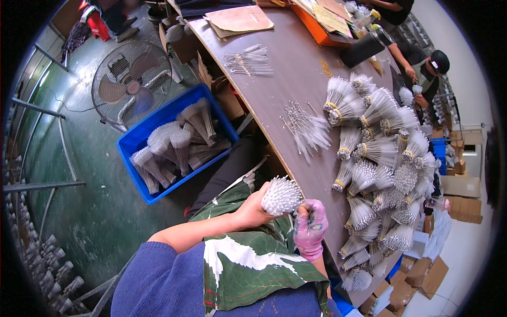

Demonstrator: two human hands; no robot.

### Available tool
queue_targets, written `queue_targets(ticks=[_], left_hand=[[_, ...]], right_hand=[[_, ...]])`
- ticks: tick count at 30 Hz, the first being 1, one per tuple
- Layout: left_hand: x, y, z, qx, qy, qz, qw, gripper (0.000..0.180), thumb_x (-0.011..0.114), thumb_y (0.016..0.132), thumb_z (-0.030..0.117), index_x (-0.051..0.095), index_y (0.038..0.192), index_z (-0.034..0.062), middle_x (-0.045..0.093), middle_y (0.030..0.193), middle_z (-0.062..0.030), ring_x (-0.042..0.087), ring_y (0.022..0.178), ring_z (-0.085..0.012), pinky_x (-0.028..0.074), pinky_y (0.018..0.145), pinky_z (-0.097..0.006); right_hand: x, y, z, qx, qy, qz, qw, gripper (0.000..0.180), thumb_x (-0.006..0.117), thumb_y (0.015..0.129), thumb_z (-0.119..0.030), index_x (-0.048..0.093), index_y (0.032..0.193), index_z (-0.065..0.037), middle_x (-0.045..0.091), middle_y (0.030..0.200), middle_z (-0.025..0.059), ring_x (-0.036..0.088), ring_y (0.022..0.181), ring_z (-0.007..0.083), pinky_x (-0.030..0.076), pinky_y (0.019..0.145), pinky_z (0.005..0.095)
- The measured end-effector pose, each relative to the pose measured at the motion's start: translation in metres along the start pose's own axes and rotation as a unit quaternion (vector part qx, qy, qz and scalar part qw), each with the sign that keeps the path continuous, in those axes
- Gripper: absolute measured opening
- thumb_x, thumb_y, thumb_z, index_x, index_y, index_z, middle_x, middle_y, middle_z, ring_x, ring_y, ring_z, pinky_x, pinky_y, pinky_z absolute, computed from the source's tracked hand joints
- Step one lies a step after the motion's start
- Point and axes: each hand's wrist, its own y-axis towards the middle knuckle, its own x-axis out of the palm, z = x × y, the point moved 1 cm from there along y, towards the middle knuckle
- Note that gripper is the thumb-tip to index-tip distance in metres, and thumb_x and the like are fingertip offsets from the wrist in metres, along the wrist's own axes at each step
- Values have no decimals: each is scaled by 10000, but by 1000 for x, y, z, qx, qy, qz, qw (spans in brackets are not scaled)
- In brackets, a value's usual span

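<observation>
My left hand (252, 210), bare, is wrapped round a bundle of slim white wire brushes (282, 196) at the table's near edge, their pale tips turned up toward me. Just right of that bundle is my right hand (310, 227) in a pink patterned glove, its fingers curled and pinched together. Whatever they pinch is too small or hidden to make out. Loose wire brushes (307, 129) lie fanned on the brown table (285, 58), and a smaller group (248, 61) sits farther back. Many brush bundles (380, 153), several tied with yellow bands, are heaped on the table's right side.
At left a blue crate (138, 177) on the green floor holds more bundles, beside a large floor fan (132, 87). Yellow rubber bands (326, 67), a black bottle (364, 47), an orange tray (317, 26) and papers (240, 20) occupy the table's far end. A co-worker (428, 74) handles brushes opposite.
</observation>
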Motion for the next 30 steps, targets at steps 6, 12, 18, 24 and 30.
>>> queue_targets(ticks=[6,12,18,24,30], left_hand=[[-26,-18,-21,-139,6,78,987,546,759,705,127,470,1158,34,532,1155,-96,518,1060,-193,391,939,-322],[-24,1,-8,-54,-49,-36,997,533,763,692,121,493,1145,43,542,1111,-89,519,1064,-206,392,932,-318],[-24,1,2,-17,-34,-109,993,407,716,719,102,544,1080,28,533,1124,-97,516,1056,-214,402,928,-318],[-20,-3,-1,-16,-63,-108,992,470,733,714,119,475,1099,42,581,1035,-105,567,987,-200,434,865,-318],[-18,-9,4,-71,-27,-152,986,498,737,683,125,473,1098,50,592,1009,-116,584,971,-227,443,838,-333]], right_hand=[[-78,50,31,154,373,256,878,132,514,923,-197,521,858,-83,504,699,18,483,535,75,340,369,165],[-10,107,64,321,382,246,831,57,515,914,-148,521,932,-94,595,774,49,526,538,97,364,365,200],[3,102,90,323,429,193,821,163,520,908,-134,534,1068,-108,611,774,62,528,516,100,357,364,201],[-1,66,37,272,315,9,909,120,607,843,-74,634,955,-40,638,818,45,568,646,65,437,536,170],[-6,42,14,299,266,-212,892,168,604,835,-55,622,986,16,646,853,50,577,764,78,458,711,212]])
